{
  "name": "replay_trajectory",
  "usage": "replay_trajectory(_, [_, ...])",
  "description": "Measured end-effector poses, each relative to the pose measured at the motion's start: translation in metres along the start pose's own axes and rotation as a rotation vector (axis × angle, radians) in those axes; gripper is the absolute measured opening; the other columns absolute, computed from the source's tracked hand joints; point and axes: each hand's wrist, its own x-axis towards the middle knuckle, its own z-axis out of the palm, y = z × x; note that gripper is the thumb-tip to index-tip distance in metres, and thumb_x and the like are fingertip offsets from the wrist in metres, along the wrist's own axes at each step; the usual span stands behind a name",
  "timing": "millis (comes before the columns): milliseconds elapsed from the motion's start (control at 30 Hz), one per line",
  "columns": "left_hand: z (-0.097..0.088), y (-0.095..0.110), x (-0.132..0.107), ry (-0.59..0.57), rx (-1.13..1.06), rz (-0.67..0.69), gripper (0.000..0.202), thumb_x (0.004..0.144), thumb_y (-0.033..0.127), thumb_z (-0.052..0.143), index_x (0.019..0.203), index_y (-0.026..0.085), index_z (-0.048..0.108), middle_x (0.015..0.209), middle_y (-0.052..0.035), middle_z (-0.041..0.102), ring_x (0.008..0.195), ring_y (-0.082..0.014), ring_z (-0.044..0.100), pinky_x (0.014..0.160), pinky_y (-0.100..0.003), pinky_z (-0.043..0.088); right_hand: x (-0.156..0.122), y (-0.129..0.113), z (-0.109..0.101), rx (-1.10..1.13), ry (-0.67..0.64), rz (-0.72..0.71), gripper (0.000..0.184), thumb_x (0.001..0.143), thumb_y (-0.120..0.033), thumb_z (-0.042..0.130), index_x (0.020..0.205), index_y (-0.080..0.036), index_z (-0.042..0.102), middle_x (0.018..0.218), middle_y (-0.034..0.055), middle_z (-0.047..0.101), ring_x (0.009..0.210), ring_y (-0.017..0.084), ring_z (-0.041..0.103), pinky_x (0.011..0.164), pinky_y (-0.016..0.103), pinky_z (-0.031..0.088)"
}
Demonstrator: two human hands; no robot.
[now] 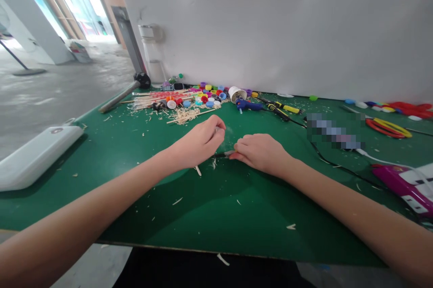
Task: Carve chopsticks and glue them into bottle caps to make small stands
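My left hand [203, 141] is closed in a pinch over the middle of the green table [216, 216]; whatever lies between its fingertips is hidden. To its right, my right hand [260, 150] is closed too, fingers curled on a thin dark-and-grey piece [226, 154] that points toward the left hand. I cannot make out its kind. A short pale wood strip [198, 171] shows just below the left hand. Pale shavings lie around both hands, and a heap of wood shavings [186, 116] sits beyond them.
Coloured bottle caps [209, 96], a tipped white cup [237, 94] and a blue glue gun [249, 105] lie at the back. A hammer [118, 97] and a white box-shaped device [37, 155] are on the left. A magenta power strip [402, 184] and cables are on the right.
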Motion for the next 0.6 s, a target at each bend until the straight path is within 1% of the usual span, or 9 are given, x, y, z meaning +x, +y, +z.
replay_trajectory(67, [-0.002,0.001,-0.001,-0.022,0.021,0.013,0.024,0.096,0.038,0.032,0.097,0.020,0.049,0.069,0.0006,0.054,0.055,-0.0105,0.046,0.051,-0.025,0.034,-0.001,-0.001,0.000,-0.012,-0.001,-0.002,0.049,0.099,-0.049,0.031,0.074,-0.019,0.060,0.065,0.0011,0.060,0.061,0.014,0.048,0.054,0.028,0.019])
replay_trajectory(167, [-0.005,0.001,-0.001,-0.024,0.051,0.016,0.024,0.094,0.042,0.038,0.098,0.021,0.050,0.066,0.0020,0.054,0.052,-0.0100,0.045,0.048,-0.024,0.032,-0.004,-0.002,0.002,-0.049,0.085,-0.011,0.049,0.099,-0.048,0.032,0.072,-0.018,0.059,0.063,0.0005,0.058,0.061,0.014,0.047,0.055,0.029,0.019])
replay_trajectory(300, [-0.007,-0.005,0.001,0.035,0.085,0.033,0.025,0.090,0.047,0.047,0.091,0.022,0.050,0.066,0.0027,0.053,0.053,-0.0098,0.044,0.046,-0.024,0.031,-0.007,-0.003,0.005,-0.096,0.194,0.017,0.046,0.099,-0.045,0.036,0.069,-0.018,0.058,0.062,-0.0001,0.057,0.062,0.014,0.046,0.056,0.030,0.020])
replay_trajectory(433, [-0.005,-0.010,0.003,0.093,0.148,0.040,0.028,0.087,0.049,0.050,0.081,0.021,0.047,0.065,0.0028,0.052,0.053,-0.0095,0.042,0.047,-0.024,0.029,-0.008,-0.003,0.006,-0.105,0.207,0.011,0.045,0.098,-0.046,0.038,0.069,-0.018,0.058,0.062,-0.0004,0.057,0.062,0.014,0.044,0.056,0.030,0.019])
replay_trajectory(600, [-0.001,-0.008,0.003,0.069,0.150,0.047,0.025,0.090,0.046,0.045,0.082,0.022,0.046,0.057,0.0052,0.048,0.048,-0.0084,0.039,0.044,-0.023,0.026,-0.007,-0.003,0.004,-0.122,0.244,0.008,0.044,0.098,-0.045,0.040,0.067,-0.018,0.057,0.061,-0.0002,0.056,0.062,0.014,0.043,0.057,0.030,0.019])
